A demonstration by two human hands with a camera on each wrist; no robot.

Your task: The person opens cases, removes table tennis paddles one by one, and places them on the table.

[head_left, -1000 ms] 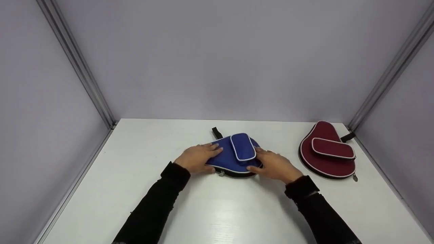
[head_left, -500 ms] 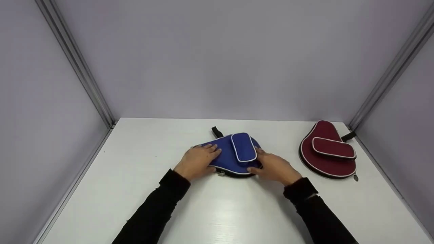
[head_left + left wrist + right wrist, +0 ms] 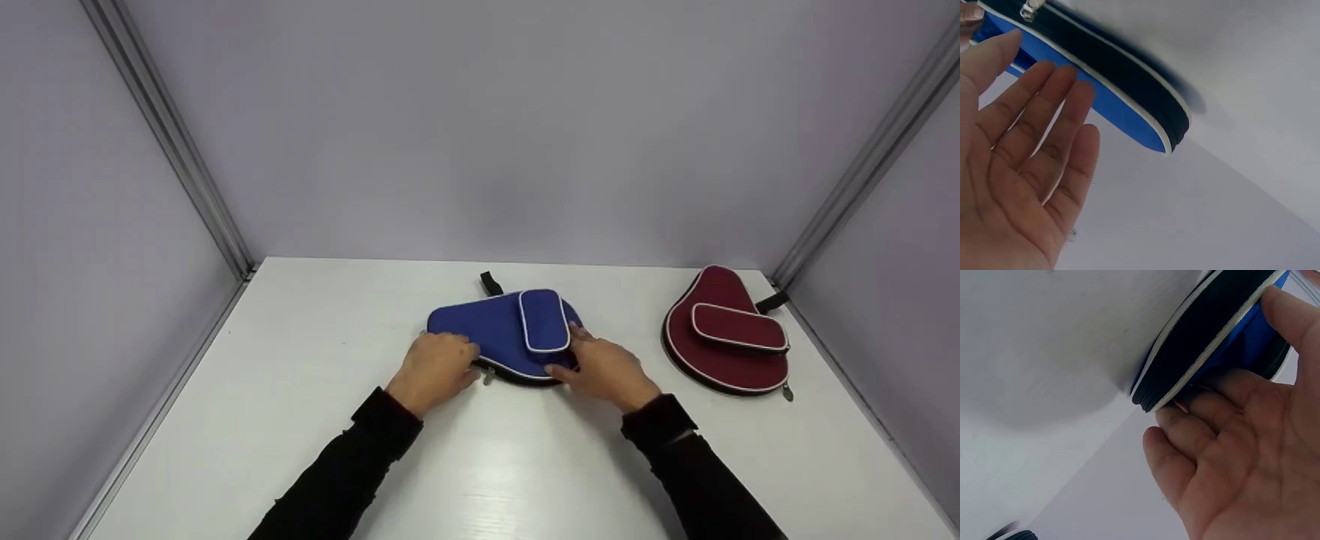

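A blue table tennis racket case (image 3: 491, 326) with white piping lies flat on the table, its raised pocket (image 3: 544, 321) facing up. My left hand (image 3: 436, 367) is at the near edge of its narrow end. In the left wrist view its fingers (image 3: 1075, 112) are extended, overlapping the blue face, below a metal zipper pull (image 3: 1032, 8). At the wide end, my right hand (image 3: 606, 369) rests with fingers beside the pocket and thumb near the front edge. The right wrist view shows those fingers (image 3: 1185, 427) relaxed over the case's rim.
A matching dark red racket case (image 3: 724, 360) lies at the right of the white table (image 3: 300, 337), its black strap (image 3: 772, 302) toward the side wall. Grey-white panels (image 3: 480, 135) enclose the back and both sides.
My left hand has slid off the top of the blue case toward its near edge, baring the narrow end. The case has shifted slightly away and turned a little. My right hand stays on it.
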